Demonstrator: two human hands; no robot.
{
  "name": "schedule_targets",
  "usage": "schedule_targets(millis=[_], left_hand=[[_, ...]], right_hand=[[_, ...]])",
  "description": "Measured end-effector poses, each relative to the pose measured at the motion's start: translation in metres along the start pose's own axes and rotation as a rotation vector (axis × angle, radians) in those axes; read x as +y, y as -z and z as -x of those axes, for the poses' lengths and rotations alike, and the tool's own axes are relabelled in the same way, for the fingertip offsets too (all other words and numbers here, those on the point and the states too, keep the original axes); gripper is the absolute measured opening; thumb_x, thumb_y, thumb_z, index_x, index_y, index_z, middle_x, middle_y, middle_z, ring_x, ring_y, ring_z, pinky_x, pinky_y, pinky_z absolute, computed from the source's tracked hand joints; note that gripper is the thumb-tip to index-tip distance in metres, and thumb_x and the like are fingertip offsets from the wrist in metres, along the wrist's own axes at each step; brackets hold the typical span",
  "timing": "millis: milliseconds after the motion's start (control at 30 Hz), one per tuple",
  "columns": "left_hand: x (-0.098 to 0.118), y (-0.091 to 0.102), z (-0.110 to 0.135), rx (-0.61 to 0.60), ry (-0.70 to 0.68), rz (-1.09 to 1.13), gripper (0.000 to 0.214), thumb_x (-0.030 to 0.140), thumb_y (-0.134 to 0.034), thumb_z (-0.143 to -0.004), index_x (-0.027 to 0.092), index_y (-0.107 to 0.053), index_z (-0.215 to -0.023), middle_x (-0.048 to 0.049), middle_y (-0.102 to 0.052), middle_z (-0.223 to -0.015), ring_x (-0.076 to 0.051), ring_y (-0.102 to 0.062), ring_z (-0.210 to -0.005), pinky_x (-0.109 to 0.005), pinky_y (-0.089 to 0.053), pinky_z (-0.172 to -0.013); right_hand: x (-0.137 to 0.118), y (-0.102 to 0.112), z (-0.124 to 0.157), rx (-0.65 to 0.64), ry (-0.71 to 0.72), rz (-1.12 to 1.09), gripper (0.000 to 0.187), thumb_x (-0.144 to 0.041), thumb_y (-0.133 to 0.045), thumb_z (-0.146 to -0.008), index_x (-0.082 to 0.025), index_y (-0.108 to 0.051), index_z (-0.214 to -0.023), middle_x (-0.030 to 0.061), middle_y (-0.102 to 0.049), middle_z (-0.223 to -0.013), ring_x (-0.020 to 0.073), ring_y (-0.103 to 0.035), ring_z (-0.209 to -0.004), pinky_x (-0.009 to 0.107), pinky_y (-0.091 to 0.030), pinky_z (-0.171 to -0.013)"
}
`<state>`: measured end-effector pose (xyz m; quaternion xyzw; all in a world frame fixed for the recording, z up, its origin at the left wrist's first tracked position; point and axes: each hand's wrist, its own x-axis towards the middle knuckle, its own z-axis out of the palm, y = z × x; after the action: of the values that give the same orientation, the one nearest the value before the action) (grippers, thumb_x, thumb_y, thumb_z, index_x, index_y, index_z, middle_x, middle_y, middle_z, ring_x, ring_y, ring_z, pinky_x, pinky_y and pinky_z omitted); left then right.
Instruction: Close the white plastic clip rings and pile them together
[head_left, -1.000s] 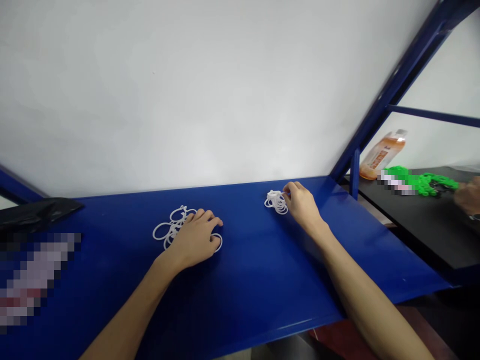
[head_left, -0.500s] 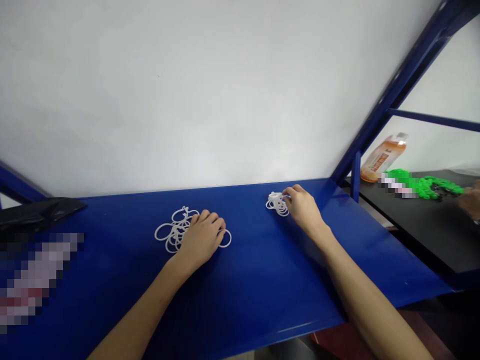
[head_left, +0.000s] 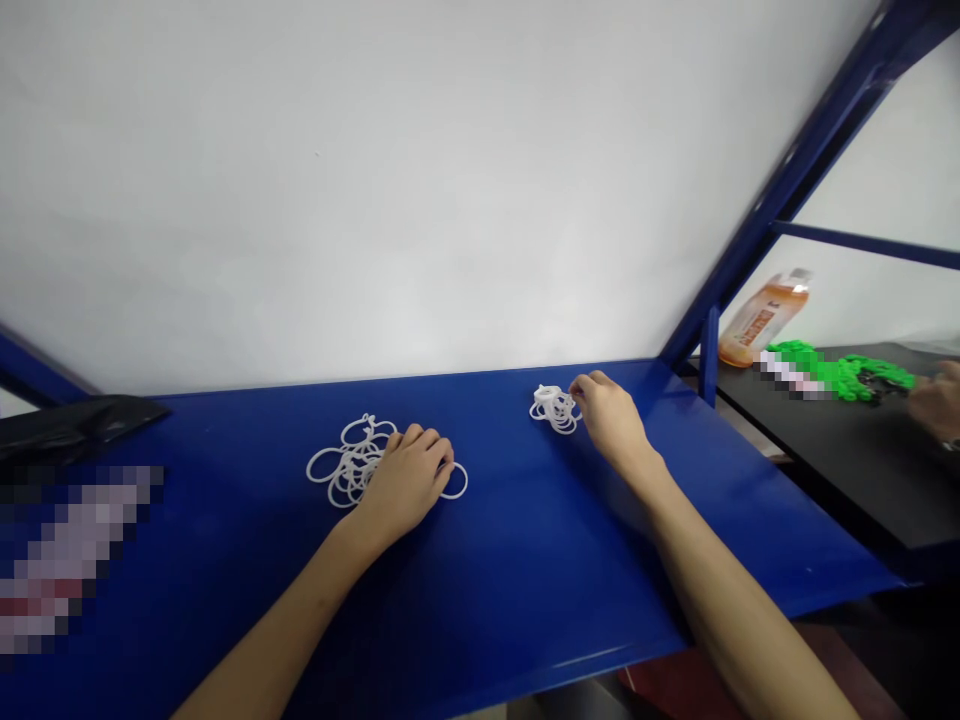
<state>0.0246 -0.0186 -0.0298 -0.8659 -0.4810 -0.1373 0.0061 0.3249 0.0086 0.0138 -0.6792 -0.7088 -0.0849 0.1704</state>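
Note:
A loose tangle of thin white rings (head_left: 337, 465) lies on the blue tabletop (head_left: 510, 570). Over its right side rests my left hand (head_left: 411, 465), palm down with curled fingers. One white ring (head_left: 459, 482) sticks out from under the thumb side of that hand, seemingly held there; the fingertips are partly hidden. Farther right is a smaller, tighter bunch of white rings (head_left: 555, 408). My right hand (head_left: 606, 408) is at this bunch's right edge, thumb and fingertips pinched together. Whatever is between those fingertips is too small to make out.
A black plastic bag (head_left: 82, 425) lies at the left. Behind the table rises a white wall (head_left: 450, 200), with a blue metal frame (head_left: 780, 180) at right. Beyond it, a black table (head_left: 840, 460) bears an orange-drink bottle (head_left: 765, 320), green pieces (head_left: 855, 375) and another person's hand (head_left: 937, 400).
My left hand and the ring beside its thumb have shifted slightly right. My right hand has drawn slightly right from the small bunch. The view has moved a little.

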Motion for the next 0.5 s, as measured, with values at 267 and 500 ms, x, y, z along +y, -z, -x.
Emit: schedule_targets(millis=[267, 500], left_hand=[[-0.0004, -0.0011, 0.0005, 0.04, -0.002, 0.042, 0.015, 0.025, -0.051, -0.095, 0.022, -0.063, -0.087, -0.0038, -0.064, -0.092, -0.025, -0.051, -0.093, -0.04, -0.035, -0.081], [0.0008, -0.0001, 0.0001, 0.032, 0.004, 0.042, 0.016, 0.026, -0.049, -0.096, 0.022, -0.062, -0.086, -0.0042, -0.065, -0.093, -0.025, -0.051, -0.093, -0.04, -0.035, -0.081]], right_hand=[[-0.0046, -0.0027, 0.0001, 0.084, -0.031, -0.063, 0.012, -0.018, -0.052, -0.093, -0.017, -0.064, -0.096, 0.0081, -0.069, -0.093, 0.0198, -0.065, -0.081, 0.027, -0.043, -0.069], [-0.0071, -0.0048, 0.0006, -0.005, -0.122, 0.017, 0.012, -0.023, -0.053, -0.094, -0.018, -0.064, -0.095, 0.0092, -0.071, -0.093, 0.0212, -0.067, -0.08, 0.028, -0.042, -0.067]])
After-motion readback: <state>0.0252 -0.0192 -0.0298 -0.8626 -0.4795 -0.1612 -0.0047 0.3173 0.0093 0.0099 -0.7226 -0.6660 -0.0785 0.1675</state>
